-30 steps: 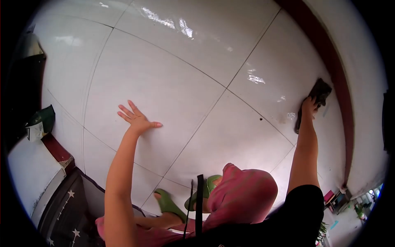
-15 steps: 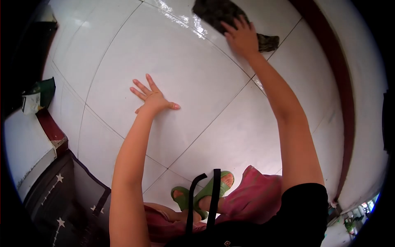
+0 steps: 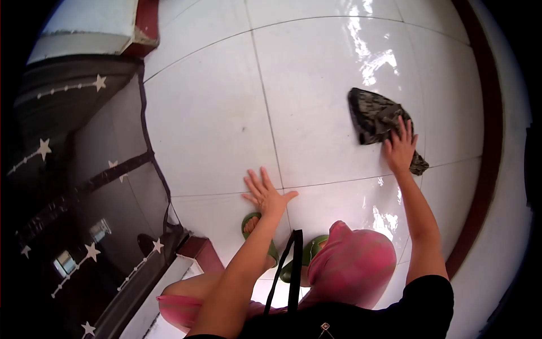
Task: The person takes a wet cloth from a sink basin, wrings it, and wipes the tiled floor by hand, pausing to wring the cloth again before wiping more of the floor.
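Observation:
My right hand presses flat on a dark, camouflage-patterned cloth on the white tiled floor. Its fingers are stretched out over the bunched middle of the cloth, and one end sticks out beneath my palm. My left hand rests on the tiles with fingers spread wide and nothing in it, close to a green slipper on my foot.
At left hangs a dark, see-through curtain with white stars, its hem reaching the floor. A dark red baseboard runs along the white wall at right. A red-edged wall corner stands at upper left.
The view has shifted and turned, bringing more of the curtain in at left. The cloth and my right hand now appear nearer to my body. My left hand stays spread on the floor.

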`<state>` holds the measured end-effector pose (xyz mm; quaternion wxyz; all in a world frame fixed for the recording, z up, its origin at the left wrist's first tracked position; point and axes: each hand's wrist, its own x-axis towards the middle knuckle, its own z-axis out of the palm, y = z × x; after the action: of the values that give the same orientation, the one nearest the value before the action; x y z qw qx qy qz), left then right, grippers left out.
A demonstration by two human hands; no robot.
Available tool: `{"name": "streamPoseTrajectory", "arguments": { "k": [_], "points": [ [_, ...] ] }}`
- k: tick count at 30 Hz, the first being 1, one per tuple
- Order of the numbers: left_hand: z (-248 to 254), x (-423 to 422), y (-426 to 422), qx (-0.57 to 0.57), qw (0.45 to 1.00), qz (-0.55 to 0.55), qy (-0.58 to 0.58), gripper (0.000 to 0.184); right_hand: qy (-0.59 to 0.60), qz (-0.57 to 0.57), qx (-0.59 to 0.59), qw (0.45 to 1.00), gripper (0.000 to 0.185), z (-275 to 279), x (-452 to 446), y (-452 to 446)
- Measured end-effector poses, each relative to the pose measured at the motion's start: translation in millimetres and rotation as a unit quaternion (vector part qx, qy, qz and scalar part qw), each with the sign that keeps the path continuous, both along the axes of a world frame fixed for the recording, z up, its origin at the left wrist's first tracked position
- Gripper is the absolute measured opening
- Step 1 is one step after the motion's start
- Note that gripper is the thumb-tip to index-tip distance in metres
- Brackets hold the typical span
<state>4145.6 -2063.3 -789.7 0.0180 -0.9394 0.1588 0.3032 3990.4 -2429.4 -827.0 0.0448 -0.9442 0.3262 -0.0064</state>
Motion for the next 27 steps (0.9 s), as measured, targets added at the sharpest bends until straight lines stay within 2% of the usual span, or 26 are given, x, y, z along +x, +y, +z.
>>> {"name": "streamPoseTrajectory", "arguments": {
  "k": [1, 3, 4, 5, 6, 8, 10, 11, 12, 13, 15, 16, 20, 21, 24, 26, 27],
  "points": [
    [4.2, 2.3, 23.2, 0.039, 0.994, 0.103, -0.004, 0.140, 0.024, -0.026, -0.026, 0.999, 0.042, -8.6, 15.9, -16.1],
    [12.3, 6.3, 56.2, 0.063, 0.988, 0.142, 0.027, 0.143, 0.065, -0.099, -0.072, 0.990, 0.051, -45.3, 69.9, -65.5],
    [12.1, 7.0, 65.8, 0.086, 0.982, 0.159, 0.059, 0.145, 0.038, -0.123, -0.067, 0.989, 0.052, -43.0, 115.6, -77.3],
    [9.6, 9.1, 68.8, 0.110, 0.987, 0.090, 0.077, 0.149, 0.046, -0.133, -0.073, 0.987, 0.054, -48.4, 162.6, -89.2],
    [13.9, 18.5, 61.9, 0.107, 0.985, 0.106, 0.079, 0.149, 0.033, -0.131, -0.077, 0.988, 0.058, -43.1, 213.7, -90.6],
    [26.3, 38.7, 42.0, 0.180, 0.959, 0.098, 0.197, 0.150, -0.003, -0.084, -0.087, 0.993, 0.062, -43.5, 316.9, -69.4],
    [25.8, 38.4, 46.0, 0.158, 0.959, 0.115, 0.205, 0.150, -0.034, 0.015, -0.093, 0.995, 0.060, -41.6, 404.0, -7.9],
    [24.7, 38.6, 47.9, 0.146, 0.962, 0.108, 0.206, 0.151, -0.072, 0.077, -0.095, 0.990, 0.053, -39.2, 435.3, 36.0],
    [22.9, 38.4, 49.8, 0.132, 0.964, 0.101, 0.205, 0.151, -0.010, 0.152, -0.124, 0.981, 0.056, -29.4, 461.0, 78.5],
    [22.4, 35.2, 53.8, 0.108, 0.970, 0.103, 0.191, 0.151, -0.018, 0.212, -0.133, 0.968, 0.053, -19.1, 472.8, 124.7],
    [22.1, 35.3, 59.1, 0.085, 0.971, 0.117, 0.188, 0.150, -0.021, 0.313, -0.127, 0.941, 0.047, -1.7, 470.4, 199.2],
    [22.6, 35.5, 60.6, 0.062, 0.974, 0.119, 0.180, 0.150, -0.065, 0.364, -0.084, 0.925, 0.046, -14.4, 466.1, 221.5],
    [20.6, 33.8, 64.8, 0.042, 0.974, 0.128, 0.185, 0.148, -0.034, 0.520, 0.013, 0.853, 0.042, 3.7, 376.1, 278.1],
    [21.7, 37.8, 62.3, 0.076, 0.970, 0.119, 0.199, 0.147, -0.038, 0.548, 0.052, 0.834, 0.041, 7.4, 345.8, 283.2],
    [27.6, 39.8, 61.9, 0.076, 0.969, 0.124, 0.202, 0.148, -0.018, 0.595, 0.133, 0.793, 0.038, 19.5, 264.3, 283.5],
    [28.4, 41.7, 62.5, 0.064, 0.970, 0.127, 0.197, 0.148, 0.024, 0.588, 0.149, 0.794, 0.035, 24.6, 252.9, 282.2],
    [28.5, 39.3, 64.9, 0.054, 0.971, 0.124, 0.198, 0.148, 0.000, 0.583, 0.145, 0.799, 0.034, 22.0, 251.3, 283.4]
  ]
}}
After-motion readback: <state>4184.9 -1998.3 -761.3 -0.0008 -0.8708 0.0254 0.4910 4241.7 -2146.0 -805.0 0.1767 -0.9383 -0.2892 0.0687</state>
